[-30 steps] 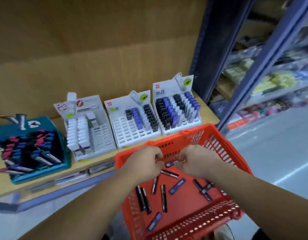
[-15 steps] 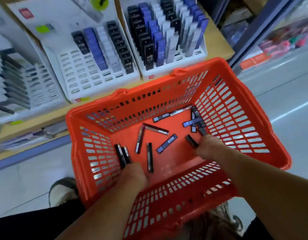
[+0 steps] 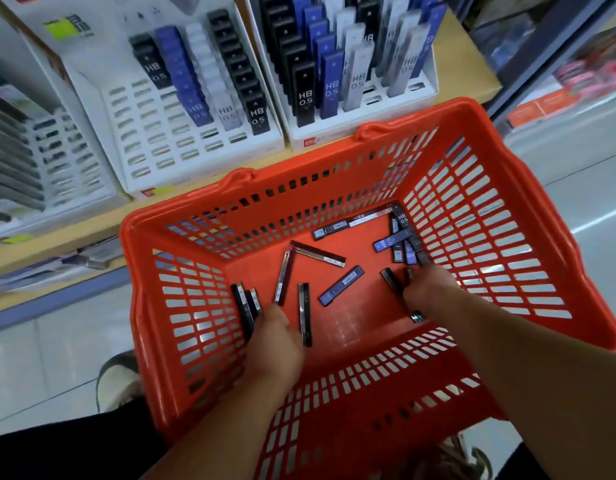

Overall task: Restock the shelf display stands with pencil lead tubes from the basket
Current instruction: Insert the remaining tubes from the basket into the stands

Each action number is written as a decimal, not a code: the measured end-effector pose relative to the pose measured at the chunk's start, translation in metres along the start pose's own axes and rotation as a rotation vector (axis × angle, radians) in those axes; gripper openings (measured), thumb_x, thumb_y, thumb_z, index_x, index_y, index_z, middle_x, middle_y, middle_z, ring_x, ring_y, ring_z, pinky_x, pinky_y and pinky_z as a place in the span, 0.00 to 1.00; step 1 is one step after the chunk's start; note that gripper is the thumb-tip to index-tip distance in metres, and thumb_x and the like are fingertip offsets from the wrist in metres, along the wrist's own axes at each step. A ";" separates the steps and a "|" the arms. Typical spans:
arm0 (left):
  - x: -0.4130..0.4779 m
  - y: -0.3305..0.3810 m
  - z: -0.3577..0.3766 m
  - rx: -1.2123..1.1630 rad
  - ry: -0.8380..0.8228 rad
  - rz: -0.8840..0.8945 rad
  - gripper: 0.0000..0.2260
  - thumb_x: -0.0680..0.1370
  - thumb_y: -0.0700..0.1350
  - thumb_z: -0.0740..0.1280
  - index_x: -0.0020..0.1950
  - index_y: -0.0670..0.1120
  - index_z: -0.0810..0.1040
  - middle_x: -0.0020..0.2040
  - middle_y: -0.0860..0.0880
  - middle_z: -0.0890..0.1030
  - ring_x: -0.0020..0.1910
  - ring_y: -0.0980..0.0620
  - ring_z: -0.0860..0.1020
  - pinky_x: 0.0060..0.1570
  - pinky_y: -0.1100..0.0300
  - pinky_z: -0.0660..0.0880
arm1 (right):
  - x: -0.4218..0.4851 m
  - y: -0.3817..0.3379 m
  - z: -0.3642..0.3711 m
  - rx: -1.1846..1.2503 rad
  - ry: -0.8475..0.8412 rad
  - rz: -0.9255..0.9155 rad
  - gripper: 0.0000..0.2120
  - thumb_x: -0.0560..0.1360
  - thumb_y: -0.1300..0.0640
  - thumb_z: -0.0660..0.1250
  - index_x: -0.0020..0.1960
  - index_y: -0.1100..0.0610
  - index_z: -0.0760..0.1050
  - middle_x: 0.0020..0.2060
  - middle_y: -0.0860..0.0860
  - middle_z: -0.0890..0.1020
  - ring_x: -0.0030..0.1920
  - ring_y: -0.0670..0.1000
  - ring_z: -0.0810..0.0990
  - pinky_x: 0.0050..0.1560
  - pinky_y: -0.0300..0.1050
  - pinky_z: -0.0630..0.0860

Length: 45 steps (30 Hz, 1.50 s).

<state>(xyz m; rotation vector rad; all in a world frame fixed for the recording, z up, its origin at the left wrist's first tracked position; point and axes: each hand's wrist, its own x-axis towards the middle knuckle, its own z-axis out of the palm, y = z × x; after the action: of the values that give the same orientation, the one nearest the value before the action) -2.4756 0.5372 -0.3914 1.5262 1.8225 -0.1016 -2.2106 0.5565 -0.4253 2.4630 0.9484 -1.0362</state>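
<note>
Restocking judged partly done: half-empty display stand and fuller display stand are noted, about a dozen lead tubes are left on basket floor, left hand and right hand are set among them, grips hidden, undeterminable.

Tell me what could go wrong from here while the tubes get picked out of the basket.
1. The loose tubes on the basket floor lie mixed, black and blue, while the half-empty stand keeps colours in columns: a hasty handful may reach wrong slots.
2. The stacked tubes by the left hand lie against the slotted wall and might slip through.
</note>
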 end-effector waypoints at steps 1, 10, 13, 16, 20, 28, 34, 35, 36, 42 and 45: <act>0.003 0.001 -0.002 -0.066 0.110 -0.015 0.02 0.81 0.38 0.62 0.51 0.45 0.71 0.47 0.45 0.76 0.40 0.51 0.75 0.34 0.61 0.65 | 0.003 0.001 0.004 0.018 -0.012 -0.004 0.14 0.80 0.58 0.67 0.65 0.57 0.74 0.41 0.51 0.75 0.36 0.47 0.74 0.29 0.38 0.65; 0.019 -0.005 -0.006 -0.103 0.052 -0.114 0.14 0.79 0.34 0.66 0.61 0.48 0.73 0.60 0.49 0.71 0.50 0.52 0.73 0.48 0.60 0.72 | 0.028 0.006 0.026 0.183 -0.142 -0.035 0.33 0.68 0.59 0.74 0.71 0.53 0.69 0.55 0.55 0.80 0.59 0.59 0.81 0.61 0.59 0.80; 0.018 -0.003 -0.002 -0.146 0.166 -0.151 0.10 0.80 0.39 0.69 0.57 0.49 0.73 0.60 0.48 0.73 0.49 0.54 0.73 0.43 0.63 0.70 | 0.030 0.007 0.029 0.211 -0.122 -0.038 0.35 0.63 0.54 0.78 0.69 0.50 0.71 0.52 0.52 0.81 0.53 0.56 0.83 0.54 0.57 0.84; 0.015 -0.004 0.006 -0.133 0.298 -0.167 0.21 0.78 0.42 0.72 0.69 0.47 0.71 0.69 0.46 0.69 0.61 0.47 0.76 0.55 0.53 0.78 | 0.018 0.001 0.026 0.205 -0.042 -0.041 0.33 0.65 0.50 0.81 0.67 0.49 0.74 0.52 0.51 0.82 0.52 0.54 0.83 0.54 0.52 0.83; 0.013 0.002 0.019 -0.049 0.209 -0.176 0.41 0.76 0.51 0.75 0.83 0.46 0.55 0.81 0.43 0.57 0.80 0.42 0.58 0.75 0.46 0.66 | 0.003 -0.013 0.017 0.156 -0.040 -0.092 0.22 0.71 0.53 0.79 0.63 0.51 0.78 0.48 0.50 0.82 0.42 0.48 0.80 0.34 0.38 0.75; 0.040 0.000 0.017 -0.042 0.225 -0.200 0.42 0.69 0.53 0.82 0.77 0.47 0.65 0.71 0.44 0.67 0.71 0.41 0.67 0.70 0.46 0.71 | -0.009 -0.013 0.008 0.368 -0.070 -0.171 0.15 0.78 0.53 0.71 0.63 0.54 0.76 0.51 0.52 0.81 0.51 0.53 0.82 0.45 0.46 0.81; 0.049 0.004 0.025 -0.278 0.197 -0.258 0.30 0.68 0.49 0.82 0.64 0.51 0.71 0.57 0.46 0.78 0.58 0.43 0.79 0.55 0.46 0.80 | -0.016 -0.026 -0.012 0.757 0.058 -0.158 0.18 0.82 0.59 0.62 0.70 0.54 0.63 0.52 0.52 0.79 0.55 0.56 0.80 0.59 0.55 0.79; 0.050 0.005 0.025 -0.254 0.199 -0.261 0.27 0.69 0.49 0.81 0.63 0.49 0.72 0.57 0.46 0.78 0.58 0.43 0.78 0.54 0.47 0.79 | -0.015 -0.025 -0.016 0.742 0.115 -0.163 0.18 0.82 0.60 0.63 0.70 0.54 0.63 0.52 0.52 0.79 0.52 0.54 0.80 0.55 0.52 0.78; 0.050 0.006 0.025 -0.215 0.199 -0.262 0.24 0.71 0.48 0.79 0.62 0.48 0.72 0.58 0.45 0.77 0.59 0.42 0.78 0.55 0.48 0.79 | -0.016 -0.025 -0.021 0.706 0.176 -0.162 0.18 0.81 0.60 0.64 0.69 0.54 0.64 0.51 0.51 0.78 0.50 0.53 0.79 0.51 0.50 0.77; 0.051 0.010 0.019 -0.071 0.124 -0.252 0.22 0.77 0.48 0.73 0.67 0.41 0.72 0.65 0.41 0.74 0.66 0.40 0.72 0.62 0.49 0.73 | -0.006 -0.014 -0.011 0.262 0.259 0.047 0.14 0.79 0.59 0.69 0.63 0.56 0.70 0.49 0.54 0.81 0.47 0.55 0.83 0.51 0.54 0.83; 0.050 0.010 0.017 -0.061 0.103 -0.240 0.21 0.76 0.45 0.72 0.66 0.42 0.70 0.64 0.40 0.75 0.65 0.39 0.74 0.62 0.47 0.75 | -0.005 -0.009 0.002 0.236 0.269 0.109 0.12 0.79 0.61 0.68 0.62 0.58 0.74 0.47 0.54 0.81 0.45 0.55 0.84 0.49 0.52 0.84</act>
<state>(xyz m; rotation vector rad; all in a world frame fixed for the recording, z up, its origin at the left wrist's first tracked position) -2.4591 0.5722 -0.4289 1.2871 2.0673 -0.0822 -2.2205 0.5593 -0.4233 2.8700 0.7922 -0.8370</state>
